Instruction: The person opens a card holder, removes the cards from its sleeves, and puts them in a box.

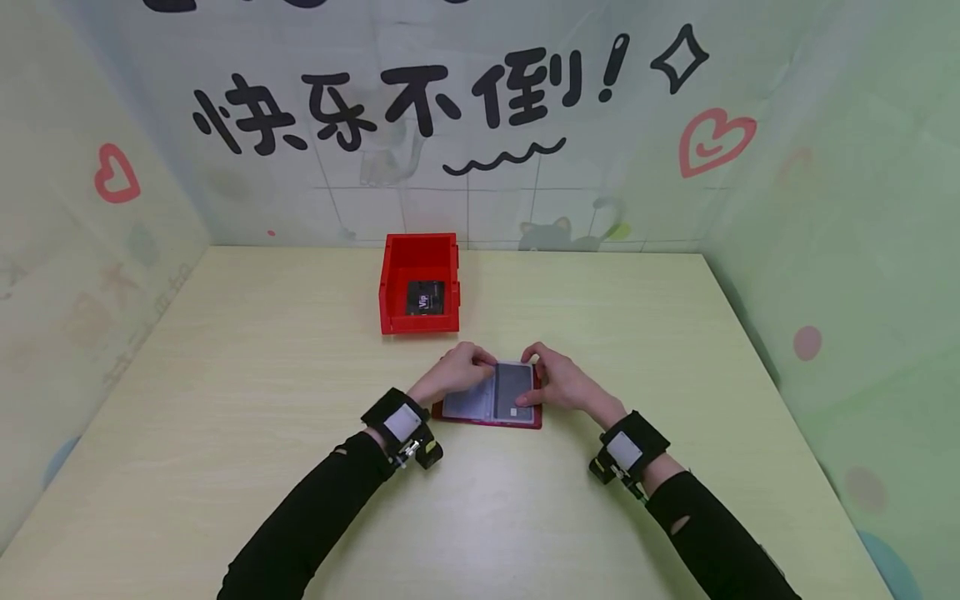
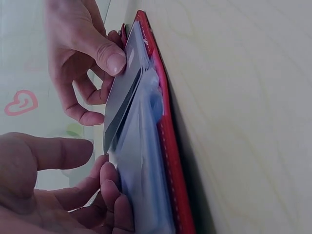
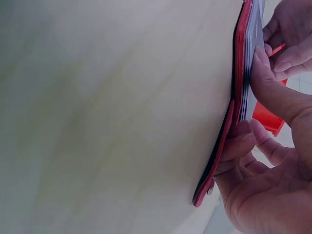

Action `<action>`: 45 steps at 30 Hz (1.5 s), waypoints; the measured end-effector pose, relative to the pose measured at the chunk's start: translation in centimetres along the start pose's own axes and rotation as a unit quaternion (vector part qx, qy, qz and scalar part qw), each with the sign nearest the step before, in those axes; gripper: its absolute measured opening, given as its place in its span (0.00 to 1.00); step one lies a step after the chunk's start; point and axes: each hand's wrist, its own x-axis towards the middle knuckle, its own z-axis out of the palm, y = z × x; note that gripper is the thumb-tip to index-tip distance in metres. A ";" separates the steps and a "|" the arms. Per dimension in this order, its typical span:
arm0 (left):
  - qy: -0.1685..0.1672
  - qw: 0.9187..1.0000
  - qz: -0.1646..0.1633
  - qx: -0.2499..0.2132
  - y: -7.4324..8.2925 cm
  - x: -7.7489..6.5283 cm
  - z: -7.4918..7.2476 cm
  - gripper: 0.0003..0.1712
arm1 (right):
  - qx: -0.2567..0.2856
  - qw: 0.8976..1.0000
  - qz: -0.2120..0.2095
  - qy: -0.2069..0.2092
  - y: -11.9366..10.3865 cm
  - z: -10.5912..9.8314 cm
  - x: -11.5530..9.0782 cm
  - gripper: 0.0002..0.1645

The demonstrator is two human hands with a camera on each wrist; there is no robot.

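Observation:
A red card holder (image 1: 537,419) lies spread on the table, its clear plastic sleeves (image 1: 468,403) showing. On its right-hand side is a grey card (image 1: 513,390), lifted at one edge from the sleeves in the left wrist view. My right hand (image 1: 564,385) grips the holder's right side, thumb on the card and fingers curled behind the sleeves. At the top middle, my left hand (image 1: 454,370) has its fingertips by the card's corner and the sleeve edges. Its thumb (image 2: 66,152) stands apart from the fingers in the left wrist view.
Behind the card holder stands a red open bin (image 1: 420,324), with a black card (image 1: 425,298) marked "Vip" inside. The pale wooden table (image 1: 225,375) meets printed wall sheets at its back and sides.

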 end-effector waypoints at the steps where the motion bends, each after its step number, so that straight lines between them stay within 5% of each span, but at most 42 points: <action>1: 0.004 1.000 -0.001 -0.001 0.1 0.0 0.0 0.19 | -0.001 1.000 -0.001 0.001 0.0 0.0 0.0 0.36; 17: 0.059 0.998 -0.021 -0.006 0.4 0.4 0.9 0.15 | 0.007 1.000 0.021 -0.001 -0.5 0.2 -0.4 0.37; 26: 0.062 0.998 -0.015 0.018 0.2 0.0 0.4 0.16 | -0.001 1.000 0.026 -0.007 -0.6 0.1 -0.4 0.38; 36: 0.034 0.999 0.003 -0.016 0.3 -0.7 0.4 0.23 | -0.008 1.000 0.018 -0.004 -0.6 0.0 -0.6 0.37; 45: 0.046 0.998 -0.024 -0.028 -0.1 -1.4 -1.3 0.28 | -0.013 1.000 0.024 -0.007 -0.7 0.1 -0.5 0.36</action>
